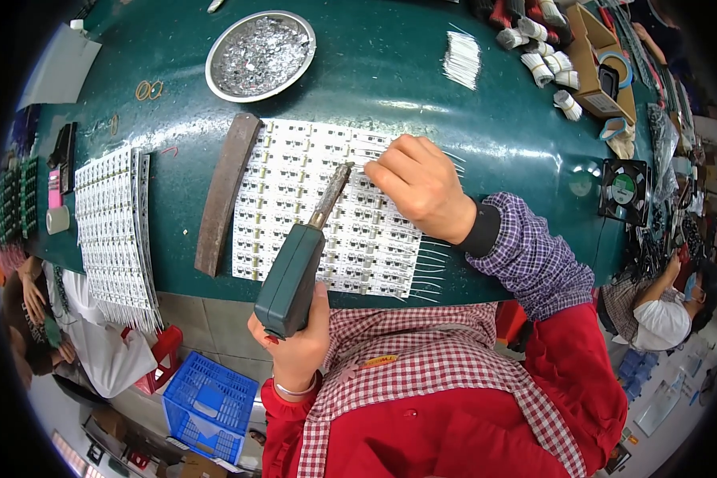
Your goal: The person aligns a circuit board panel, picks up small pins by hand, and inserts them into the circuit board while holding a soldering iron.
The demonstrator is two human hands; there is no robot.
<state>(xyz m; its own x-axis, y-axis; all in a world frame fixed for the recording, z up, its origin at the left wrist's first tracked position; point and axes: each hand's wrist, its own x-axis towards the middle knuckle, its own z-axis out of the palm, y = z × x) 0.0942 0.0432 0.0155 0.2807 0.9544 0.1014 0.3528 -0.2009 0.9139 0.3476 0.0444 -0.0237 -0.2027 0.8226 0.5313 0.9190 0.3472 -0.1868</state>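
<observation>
My left hand [301, 342] is wrapped round a dark green soldering gun [289, 275], its grey tip slanting up over a white circuit board panel [295, 239]. The panel carries rows of small black parts, and thin white wires [429, 267] stick out past its right edge. Over the panel's upper right, my right hand [422, 183] has its fingertips pinched together close to the tip, on a thin white wire mostly hidden by the fingers. A rusty brown metal bar [227, 195] lies along the panel's left edge.
A metal bowl [212, 76] of silvery scraps stands beyond the panel. Stacked panels [111, 231] lie at the left. A bundle of white wires [462, 60], a cardboard box [597, 48] and a small fan [624, 191] are on the right. Other people sit at both sides; a blue crate [207, 398] is on the floor.
</observation>
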